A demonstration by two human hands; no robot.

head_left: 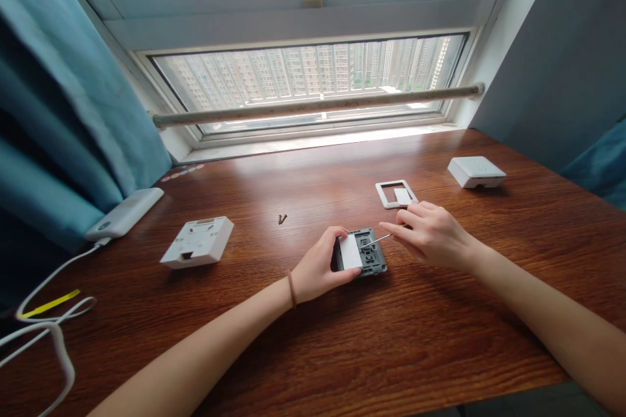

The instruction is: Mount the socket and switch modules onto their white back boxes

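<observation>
A grey switch module (368, 254) with a white rocker on its left half lies flat on the wooden desk (342, 339) in front of me. My left hand (320, 267) grips its left side, thumb on the white rocker. My right hand (430, 234) pinches a thin screwdriver (379, 241), whose metal tip rests in the module's grey right half. Just behind my right hand lies a white frame (396, 194) with a small white rocker piece inside it.
Two small screws (282, 218) lie behind the module. A white wall box (198, 242) sits to the left, another white box (476, 171) at the far right. A power bank (124, 213) with white cables lies by the teal curtain. The window sill runs along the back.
</observation>
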